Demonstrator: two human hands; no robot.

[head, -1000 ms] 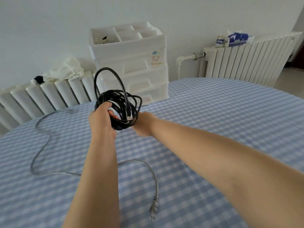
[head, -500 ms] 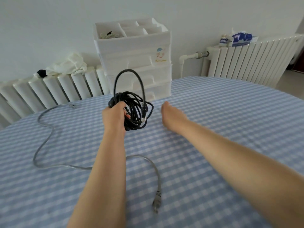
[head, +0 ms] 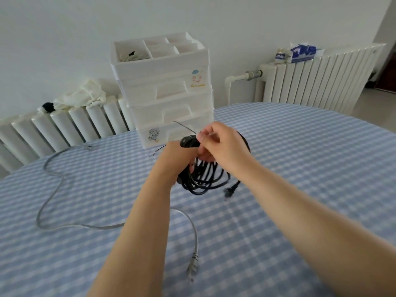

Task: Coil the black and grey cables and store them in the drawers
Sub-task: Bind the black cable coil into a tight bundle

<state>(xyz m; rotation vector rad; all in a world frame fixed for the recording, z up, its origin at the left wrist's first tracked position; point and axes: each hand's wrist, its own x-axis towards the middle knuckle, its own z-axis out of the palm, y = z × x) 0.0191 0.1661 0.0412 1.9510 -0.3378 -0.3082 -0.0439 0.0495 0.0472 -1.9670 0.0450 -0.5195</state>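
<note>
The black cable [head: 203, 179] is coiled into a bundle and held above the table in front of the white drawer unit [head: 167, 93]. My left hand [head: 176, 156] grips the top of the coil from the left. My right hand [head: 224, 146] pinches a thin wire tie [head: 184, 126] at the top of the bundle; the tie's other end pokes out to the left. The coil's loops and a black plug [head: 231, 189] hang below my hands. The grey cable [head: 51, 189] lies uncoiled across the left of the table, and its plug [head: 192, 270] lies near me. All the drawers are closed.
A blue checked cloth covers the table [head: 300, 157]. The open top tray of the drawer unit holds small items. White radiators stand behind the table, with a pale cloth [head: 83, 95] on the left one and a tissue pack [head: 302, 52] on the right one.
My right hand has come back from the table to the top of the coil and now pinches the thin tie. The coil has turned so its loops hang down instead of standing up.
</note>
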